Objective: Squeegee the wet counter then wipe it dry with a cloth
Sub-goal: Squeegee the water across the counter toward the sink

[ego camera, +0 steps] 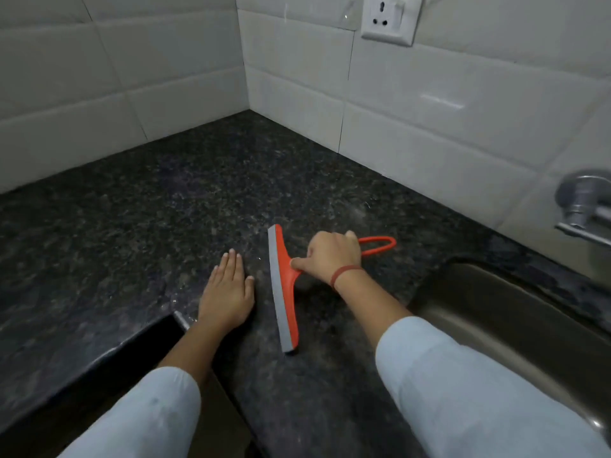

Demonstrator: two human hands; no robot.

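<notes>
An orange squeegee (282, 285) with a grey rubber blade rests blade-down on the dark speckled granite counter (165, 200). My right hand (334, 257) is closed around its handle, whose orange loop end sticks out to the right of my fist. The blade runs from far to near, just left of that hand. My left hand (228, 292) lies flat on the counter, fingers together, palm down, a short way left of the blade and not touching it. A few small water drops glint near the left hand. No cloth is in view.
A steel sink (515, 325) is sunk into the counter at the right. A chrome tap (582, 206) juts from the right wall. White tiled walls meet at the far corner, with a socket (390, 19) up high. The counter's inner edge (132, 342) drops off near left.
</notes>
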